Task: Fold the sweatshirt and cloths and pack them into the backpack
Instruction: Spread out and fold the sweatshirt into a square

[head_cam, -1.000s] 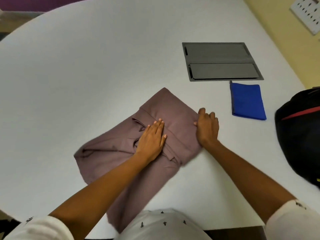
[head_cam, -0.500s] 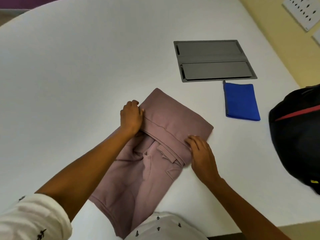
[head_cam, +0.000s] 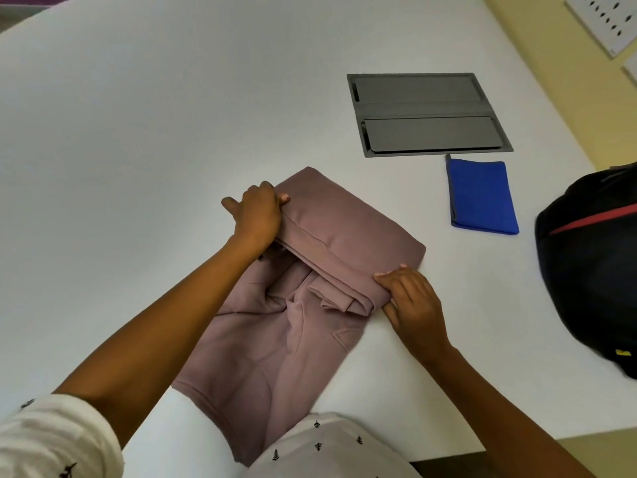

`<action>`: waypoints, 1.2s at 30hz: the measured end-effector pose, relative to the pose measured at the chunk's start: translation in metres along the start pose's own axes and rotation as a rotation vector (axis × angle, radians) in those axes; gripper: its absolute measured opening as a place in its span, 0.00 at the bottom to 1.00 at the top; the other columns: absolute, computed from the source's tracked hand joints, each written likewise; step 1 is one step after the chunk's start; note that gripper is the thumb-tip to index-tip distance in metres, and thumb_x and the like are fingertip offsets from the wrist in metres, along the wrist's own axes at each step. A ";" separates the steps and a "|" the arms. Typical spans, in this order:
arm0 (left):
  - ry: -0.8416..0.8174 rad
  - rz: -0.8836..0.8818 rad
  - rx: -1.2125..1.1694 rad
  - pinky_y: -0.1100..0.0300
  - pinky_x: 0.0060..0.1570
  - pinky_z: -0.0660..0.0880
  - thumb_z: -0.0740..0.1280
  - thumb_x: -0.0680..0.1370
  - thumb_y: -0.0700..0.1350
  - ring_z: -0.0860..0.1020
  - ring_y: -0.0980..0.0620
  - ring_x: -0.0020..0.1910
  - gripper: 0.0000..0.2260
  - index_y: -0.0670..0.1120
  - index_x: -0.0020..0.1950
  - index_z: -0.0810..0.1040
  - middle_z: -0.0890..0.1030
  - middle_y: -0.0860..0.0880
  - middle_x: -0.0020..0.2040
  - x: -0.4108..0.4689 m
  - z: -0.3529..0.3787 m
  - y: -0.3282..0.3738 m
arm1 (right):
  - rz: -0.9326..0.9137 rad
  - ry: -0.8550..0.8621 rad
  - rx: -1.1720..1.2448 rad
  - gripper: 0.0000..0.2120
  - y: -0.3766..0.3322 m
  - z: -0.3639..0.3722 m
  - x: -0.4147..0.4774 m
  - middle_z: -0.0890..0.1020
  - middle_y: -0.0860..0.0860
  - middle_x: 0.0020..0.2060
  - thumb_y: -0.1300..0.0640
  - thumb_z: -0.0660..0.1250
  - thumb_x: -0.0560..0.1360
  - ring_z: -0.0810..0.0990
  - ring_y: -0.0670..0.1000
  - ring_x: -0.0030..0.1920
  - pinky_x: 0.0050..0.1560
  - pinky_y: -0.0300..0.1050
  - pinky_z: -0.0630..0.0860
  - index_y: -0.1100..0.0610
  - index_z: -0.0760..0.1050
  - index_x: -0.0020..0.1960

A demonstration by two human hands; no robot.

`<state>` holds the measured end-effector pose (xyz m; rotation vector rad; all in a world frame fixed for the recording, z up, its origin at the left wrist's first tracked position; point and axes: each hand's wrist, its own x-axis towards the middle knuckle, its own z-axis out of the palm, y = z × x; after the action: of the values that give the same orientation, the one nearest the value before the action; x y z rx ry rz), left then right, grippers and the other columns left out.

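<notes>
Sweatshirt [head_cam: 344,229]: lies mid-table [head_cam: 138,132], upper part folded over, lower part flat toward the person. L hand [head_cam: 256,215]: grips fold's left end, thumb on top, fingers curled. R hand [head_cam: 413,305]: pinches fold's right end, fingers pressed together. Blue cloth [head_cam: 482,196]: folded, to the right, apart from sweatshirt. Backpack [head_cam: 593,263]: at table's right edge.

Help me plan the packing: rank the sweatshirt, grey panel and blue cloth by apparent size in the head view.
1. sweatshirt: largest, though it also lies nearest the camera.
2. grey panel.
3. blue cloth: clearly smallest.
</notes>
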<state>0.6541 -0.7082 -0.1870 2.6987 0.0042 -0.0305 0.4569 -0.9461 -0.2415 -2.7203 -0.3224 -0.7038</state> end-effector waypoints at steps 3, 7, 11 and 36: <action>-0.005 -0.004 -0.005 0.48 0.56 0.56 0.55 0.83 0.48 0.72 0.43 0.45 0.13 0.42 0.44 0.71 0.74 0.44 0.42 -0.007 -0.004 -0.017 | -0.062 -0.001 -0.016 0.11 -0.013 -0.001 -0.008 0.83 0.57 0.49 0.66 0.67 0.74 0.80 0.55 0.53 0.61 0.52 0.74 0.65 0.81 0.55; -0.171 -0.019 0.031 0.47 0.58 0.56 0.58 0.83 0.49 0.74 0.41 0.53 0.12 0.42 0.57 0.73 0.77 0.43 0.51 -0.026 0.015 -0.045 | 0.017 -0.184 0.017 0.15 -0.018 0.017 -0.033 0.82 0.58 0.52 0.63 0.59 0.77 0.80 0.58 0.54 0.65 0.49 0.71 0.63 0.78 0.61; -0.080 0.047 0.021 0.47 0.64 0.55 0.61 0.81 0.45 0.71 0.42 0.64 0.19 0.44 0.71 0.66 0.72 0.41 0.66 -0.036 0.027 -0.058 | 0.111 -0.173 0.135 0.18 -0.026 0.006 -0.024 0.80 0.57 0.57 0.65 0.56 0.75 0.76 0.54 0.61 0.71 0.48 0.66 0.63 0.78 0.61; -0.303 0.652 0.146 0.49 0.68 0.61 0.60 0.78 0.35 0.68 0.43 0.68 0.21 0.44 0.72 0.68 0.70 0.44 0.70 0.057 0.049 0.028 | 0.629 -0.396 0.037 0.23 0.042 0.021 0.085 0.75 0.60 0.64 0.57 0.65 0.77 0.74 0.60 0.63 0.65 0.53 0.70 0.63 0.68 0.70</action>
<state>0.7102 -0.7547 -0.2206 2.6744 -0.9907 -0.2453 0.5512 -0.9660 -0.2264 -2.6726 0.4224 0.0135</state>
